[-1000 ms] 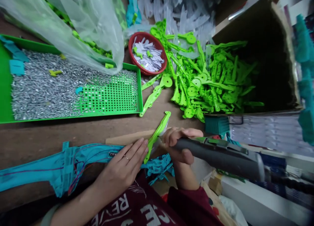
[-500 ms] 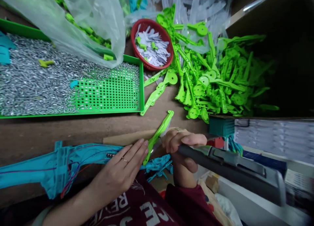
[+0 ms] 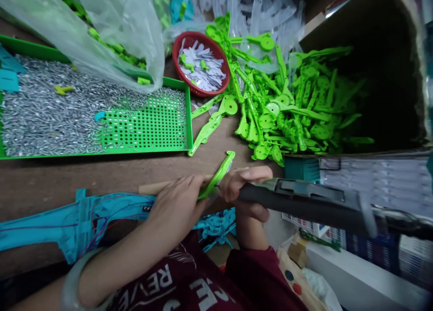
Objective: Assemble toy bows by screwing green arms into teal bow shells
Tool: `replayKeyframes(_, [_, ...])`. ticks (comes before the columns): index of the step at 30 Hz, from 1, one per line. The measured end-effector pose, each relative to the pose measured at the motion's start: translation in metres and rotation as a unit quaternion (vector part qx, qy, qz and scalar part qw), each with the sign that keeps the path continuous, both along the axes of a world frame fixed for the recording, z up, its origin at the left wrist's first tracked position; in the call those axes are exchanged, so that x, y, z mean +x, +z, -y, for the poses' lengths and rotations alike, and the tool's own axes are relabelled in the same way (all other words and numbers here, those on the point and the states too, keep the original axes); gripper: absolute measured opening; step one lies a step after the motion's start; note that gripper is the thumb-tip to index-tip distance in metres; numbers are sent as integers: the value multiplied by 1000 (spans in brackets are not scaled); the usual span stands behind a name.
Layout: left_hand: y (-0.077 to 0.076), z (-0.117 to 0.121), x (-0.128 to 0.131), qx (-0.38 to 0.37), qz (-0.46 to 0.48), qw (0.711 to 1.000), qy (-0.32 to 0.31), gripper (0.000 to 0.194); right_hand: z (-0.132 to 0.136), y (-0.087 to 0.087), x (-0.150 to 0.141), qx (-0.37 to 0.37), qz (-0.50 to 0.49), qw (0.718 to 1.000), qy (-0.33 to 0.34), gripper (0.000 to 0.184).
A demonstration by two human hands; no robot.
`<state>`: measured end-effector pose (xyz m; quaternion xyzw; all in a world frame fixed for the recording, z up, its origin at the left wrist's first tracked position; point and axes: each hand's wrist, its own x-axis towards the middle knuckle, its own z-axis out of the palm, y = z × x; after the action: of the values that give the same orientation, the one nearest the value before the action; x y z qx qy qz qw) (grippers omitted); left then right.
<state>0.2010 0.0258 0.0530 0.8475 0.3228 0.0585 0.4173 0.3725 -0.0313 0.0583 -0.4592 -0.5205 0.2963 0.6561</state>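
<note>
My right hand (image 3: pixel 244 185) is wrapped round the grip of a dark power screwdriver (image 3: pixel 301 205), which lies almost level with its back end toward the right. The tool's tip points left at a slim bright green plastic piece (image 3: pixel 220 172); whether it touches is hard to make out. My left hand (image 3: pixel 179 205) bends over the lower end of that green piece and holds it, with its fingertips hidden. Left of this hand lies a long blue plastic part (image 3: pixel 72 223) with thin red and purple wires. Smaller blue parts (image 3: pixel 216 226) sit below the hands.
A green perforated tray (image 3: pixel 190 121) of small metal screws stands at the left, under a plastic bag (image 3: pixel 149 45) of green pieces. Behind is a red basket (image 3: pixel 176 61) of white strips. Green parts (image 3: pixel 267 121) spill from a cardboard box (image 3: pixel 389 76) at the right.
My left hand has turned and its fingers now curl down over the green piece instead of lying straight. The screwdriver has come slightly left and up, and its body is more level.
</note>
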Motion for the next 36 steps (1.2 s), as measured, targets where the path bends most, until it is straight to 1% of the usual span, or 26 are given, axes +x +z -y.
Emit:
replayKeyframes(2, [1, -4, 0, -33, -4, 999, -5, 19, -5, 9, 3, 25, 14, 999, -26, 37])
replayKeyframes(4, [3, -3, 0, -30, -26, 999, -16, 23, -16, 18, 7, 43, 20, 996, -74, 35])
replayKeyframes(5, [4, -1, 1, -10, -42, 999, -18, 27, -24, 22, 8, 38, 20, 993, -111, 33])
replayKeyframes(7, [6, 4, 5, 52, -71, 996, -26, 32, -39, 28, 12, -4, 24, 979, -204, 28])
replayKeyframes(9, [5, 9, 9, 102, -89, 990, -33, 29, -49, 31, 17, -52, 47, 961, -267, 27])
replayKeyframes(11, [2, 12, 12, 111, -93, 989, -27, 24, -46, 30, 22, -77, 93, 943, -312, 34])
replayKeyframes(13, [0, 13, 13, 97, -86, 992, -11, 20, -28, 26, 25, -96, 135, 914, -370, 42])
replayKeyframes(14, [-1, 12, 13, 85, -80, 993, -2, 17, -14, 23, 25, -125, 141, 902, -388, 45])
replayKeyframes(15, [-1, 12, 13, 71, -73, 995, 4, 14, 1, 18, 23, -170, 130, 899, -383, 46])
replayKeyframes(16, [0, 11, 13, 56, -66, 996, 11, 12, 16, 13, 21, -229, 100, 903, -351, 46])
replayKeyframes(17, [0, 11, 13, 42, -59, 997, 16, 11, 29, 7, 17, -292, 56, 905, -304, 47])
replayKeyframes(18, [1, 10, 14, 29, -54, 998, 20, 11, 39, 1, 13, -343, 9, 902, -261, 50])
replayKeyframes(19, [1, 9, 14, 17, -48, 998, 22, 10, 46, -4, 8, -378, -35, 895, -234, 57])
replayKeyframes(20, [2, 9, 14, 6, -43, 999, 24, 9, 49, -8, 4, -394, -74, 888, -225, 64])
replayKeyframes(22, [3, 10, 14, -17, -34, 999, 27, 7, 47, -14, -3, -383, -134, 884, -230, 71])
replayKeyframes(23, [3, 10, 14, -32, -25, 999, 26, 7, 43, -15, -6, -375, -162, 885, -224, 68])
replayKeyframes(24, [3, 11, 12, -46, -15, 998, 25, 8, 38, -16, -6, -375, -187, 885, -203, 61])
replayKeyframes(26, [3, 10, 9, -81, 14, 996, 26, 7, 30, -15, -5, -391, -225, 881, -144, 44])
replayKeyframes(28, [2, 4, 5, -137, 43, 989, 31, 6, 27, -15, 0, -407, -240, 877, -90, 35])
replayKeyframes(29, [1, 0, 3, -178, 53, 982, 31, 11, 27, -15, 2, -406, -245, 877, -72, 34])
replayKeyframes(31, [-1, -13, -1, -285, 62, 957, 4, 23, 29, -17, 7, -387, -255, 884, -57, 34])
replayKeyframes(32, [-3, -20, -2, -347, 60, 936, -25, 28, 31, -18, 8, -377, -257, 888, -53, 34])
replayKeyframes(34, [-7, -33, -1, -460, 49, 883, -75, 33, 33, -20, 10, -361, -254, 896, -46, 32])
replayKeyframes(36, [-10, -42, 2, -547, 37, 830, -99, 35, 35, -22, 11, -355, -244, 901, -47, 30])
